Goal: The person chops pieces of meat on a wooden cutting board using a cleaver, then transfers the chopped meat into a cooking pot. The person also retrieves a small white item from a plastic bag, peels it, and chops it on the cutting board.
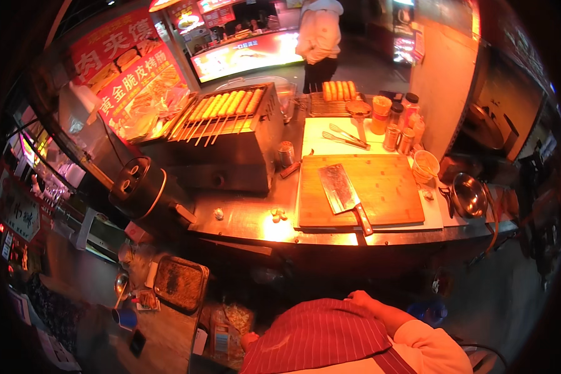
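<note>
My right hand (363, 299) rests against the front of my red striped apron (318, 327); its fingers are partly hidden. Only a small part of my left hand (249, 340) shows past the apron's left side, close to a clear bag (238, 320). Neither hand touches the counter. Before me a cleaver (339, 188) lies flat on a wooden cutting board (388, 187), its handle reaching over the front edge. Metal tongs (348, 140) lie on a pale board (322, 128) behind it. Skewered sausages (226, 104) lie in a row on a grill (219, 161) to the left.
Seasoning bottles (410, 105), a skewer cup (381, 112), a paper cup (425, 166) and a metal bowl (469, 194) stand at right. A black air fryer-like appliance (138, 189) stands left. Below it, a side table (163, 334) holds a browned tray (180, 283). A person (319, 35) stands beyond the counter.
</note>
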A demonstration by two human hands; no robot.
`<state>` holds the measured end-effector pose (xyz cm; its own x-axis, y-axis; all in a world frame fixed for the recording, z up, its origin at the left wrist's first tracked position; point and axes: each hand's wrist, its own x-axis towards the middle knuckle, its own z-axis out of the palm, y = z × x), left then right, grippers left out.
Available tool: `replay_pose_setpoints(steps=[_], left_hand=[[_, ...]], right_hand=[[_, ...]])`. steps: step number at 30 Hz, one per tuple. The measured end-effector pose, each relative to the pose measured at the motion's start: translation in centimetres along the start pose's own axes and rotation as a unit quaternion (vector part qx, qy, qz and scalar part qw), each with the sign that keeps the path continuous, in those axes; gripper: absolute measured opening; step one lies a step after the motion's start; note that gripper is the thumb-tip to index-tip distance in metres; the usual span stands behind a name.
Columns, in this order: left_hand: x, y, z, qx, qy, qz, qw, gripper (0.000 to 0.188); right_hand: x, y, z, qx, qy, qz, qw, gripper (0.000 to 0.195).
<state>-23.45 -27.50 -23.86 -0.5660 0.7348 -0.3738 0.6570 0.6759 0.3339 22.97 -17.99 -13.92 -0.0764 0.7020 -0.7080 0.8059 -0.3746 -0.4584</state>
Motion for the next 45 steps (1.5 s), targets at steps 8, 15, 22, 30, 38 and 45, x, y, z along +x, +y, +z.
replay_pose_setpoints(steps=[8,15,22,30,38,45], left_hand=[[2.3,2.8,-0.8,0.052,0.085,0.071,0.992,0.057],[0.0,4.2,-2.8,-0.184,-0.164,-0.069,0.967,0.065],[-1.1,7.0,-6.1,-0.227,-0.176,-0.061,0.956,0.057],[-2.7,12.0,-8.2,-0.236,-0.179,-0.107,0.949,0.047],[-1.0,14.6,-8.1,-0.255,-0.196,-0.075,0.944,0.038],[0.5,15.8,-7.6,-0.278,-0.209,-0.041,0.937,0.030]], right_hand=[[-1.5,-1.5,-2.2,0.023,0.034,-0.046,0.998,0.053],[-2.6,-7.1,-25.2,0.478,0.298,-0.230,0.793,0.040],[6.5,-9.0,-50.7,0.327,0.758,-0.115,0.553,0.051],[14.6,-28.0,-27.0,-0.037,-0.104,-0.510,0.853,0.064],[11.2,-20.8,-36.9,0.068,0.199,-0.281,0.937,0.055],[4.0,1.9,-42.8,0.250,0.848,-0.069,0.462,0.051]])
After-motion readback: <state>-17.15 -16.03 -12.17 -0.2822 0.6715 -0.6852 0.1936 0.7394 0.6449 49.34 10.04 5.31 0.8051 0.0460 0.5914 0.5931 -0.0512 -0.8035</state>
